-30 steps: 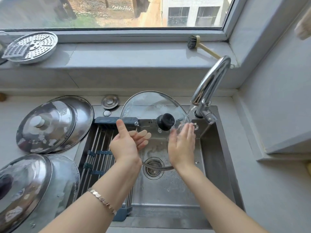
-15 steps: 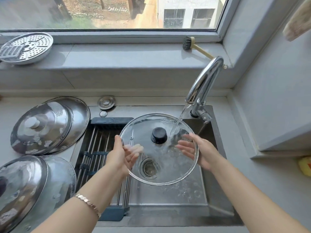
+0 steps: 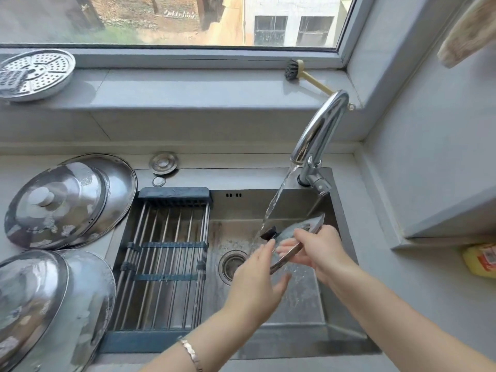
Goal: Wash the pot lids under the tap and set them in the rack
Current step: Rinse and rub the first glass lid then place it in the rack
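Note:
A glass pot lid (image 3: 296, 228) with a black knob stands nearly edge-on over the sink (image 3: 290, 312), tilted under the water running from the tap (image 3: 319, 132). My right hand (image 3: 316, 248) grips its metal rim from the right. My left hand (image 3: 259, 275) lies flat against the lid's near left side, fingers spread. The blue-framed roll-up rack (image 3: 163, 261) covers the sink's left half and holds nothing. Two stacked steel lids (image 3: 67, 202) lie on the counter at the left, and two more steel lids (image 3: 48, 304) overlap at the near left.
A perforated steamer plate (image 3: 35, 73) and a dish brush (image 3: 303, 73) sit on the windowsill. A sink stopper (image 3: 163, 162) lies behind the rack. A yellow bottle (image 3: 480, 261) stands at the right under a shelf. The drain (image 3: 232, 265) shows in the basin.
The glass lid has turned from lying flat to nearly edge-on and shifted right under the stream. My right hand now grips the rim; my left hand has moved right onto the lid.

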